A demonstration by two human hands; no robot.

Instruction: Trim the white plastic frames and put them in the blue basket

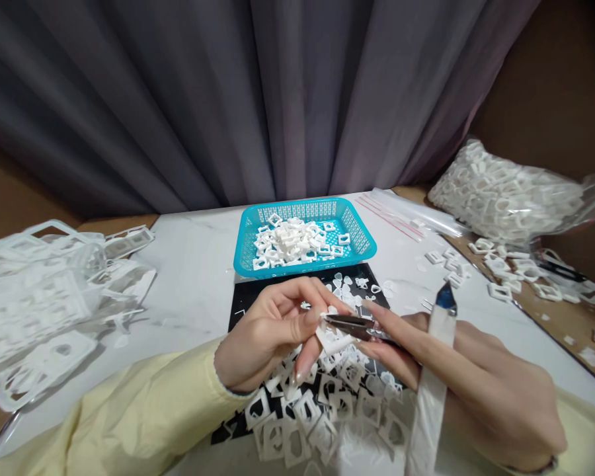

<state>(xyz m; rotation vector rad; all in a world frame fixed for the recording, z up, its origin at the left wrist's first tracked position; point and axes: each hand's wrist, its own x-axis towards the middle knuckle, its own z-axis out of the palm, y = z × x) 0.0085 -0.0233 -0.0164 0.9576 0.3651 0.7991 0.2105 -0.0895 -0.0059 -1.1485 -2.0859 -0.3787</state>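
Pinching one white plastic square frame (333, 342), the left hand (272, 330) had its thumb and forefinger nearly together, with its other fingers loosely spread beneath. The right hand (486, 390), its fingers partly curled, held a dark metal narrow-tipped hand tool (352, 324), its tip at the frame's edge, right beside the left thumb; whether its jaws were apart could not be told. A long white-wrapped stick with a dark blue point (429, 396) lay across the right hand, its hold unclear.

With that tip so near the thumb, a loose pinch could have let the frame twist, nicking skin or gouging plastic. The bare blue point could also have scratched a finger if the right hand turned carelessly.

Each tool numbered one. Beyond the fingertips stood one turquoise perforated plastic basket (245, 231) with a heap of small white pieces (292, 238), too overlapped to count. Below the fingers lay at least eight loose white frames (307, 410), partly over one black rectangular mat (245, 294).
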